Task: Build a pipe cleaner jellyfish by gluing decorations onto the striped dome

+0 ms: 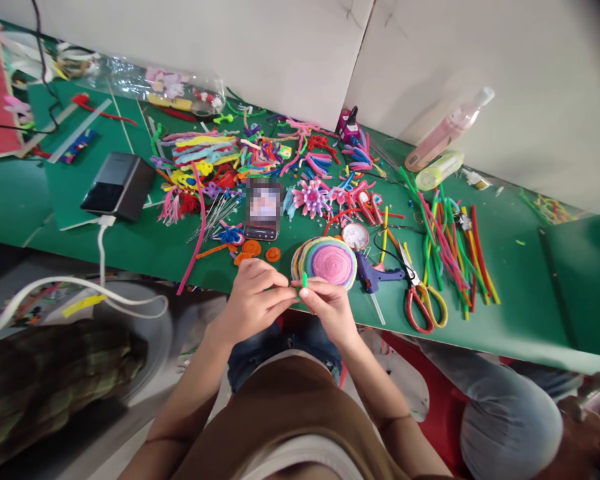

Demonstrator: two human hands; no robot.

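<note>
While both hands meet just off the near edge of the bench [530, 313], the right hand [330, 307] grips a short green pipe-cleaner piece [304, 280] upright between thumb and forefinger, and the left hand [253, 297] is closed with its fingertips pinching the same piece lower down. In my judgement the piece is being twisted or shaped at its lower end, and carrying that on calls for a firm two-handed pinch and small turns. A coiled multicoloured disc [325, 261] lies just beyond on the bench, with orange discs [253, 248] to its left and a glue gun [373, 273] and scissors [420, 300] to its right.
</note>
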